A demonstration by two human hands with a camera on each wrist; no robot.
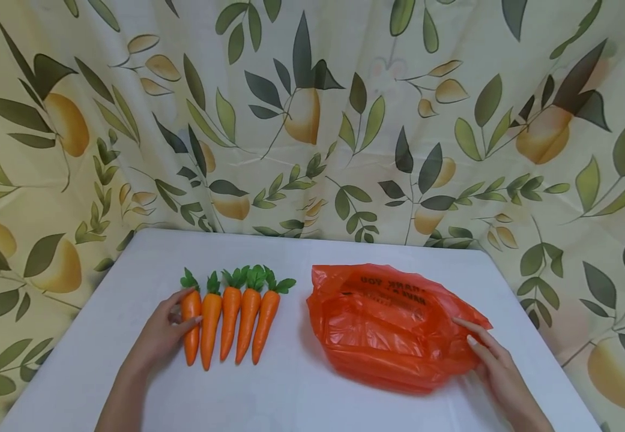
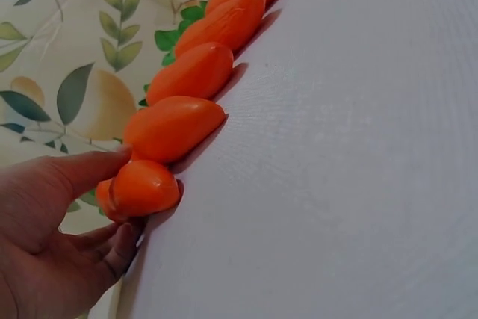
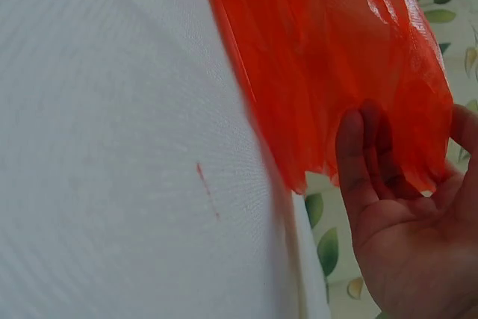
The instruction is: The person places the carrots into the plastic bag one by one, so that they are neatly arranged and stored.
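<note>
Several orange toy-like carrots with green leafy tops lie side by side on the white table. My left hand (image 1: 169,327) pinches the leftmost carrot (image 1: 190,336) between thumb and fingers; the left wrist view shows this carrot (image 2: 146,188) from its tip end. Beside it, the second carrot (image 1: 211,324) lies close to my thumb. To the right is a crumpled red plastic bag (image 1: 382,336) with dark printing, its mouth spread. At the bag's right edge my right hand (image 1: 498,366) holds the plastic, with fingers and thumb on either side of the thin film (image 3: 328,57).
The white table (image 1: 269,402) reaches back to a curtain (image 1: 312,168) patterned with leaves and fruit. A strip of tabletop separates the rightmost carrot (image 1: 266,324) from the bag. In the right wrist view, a thin red mark (image 3: 208,188) shows on the white surface.
</note>
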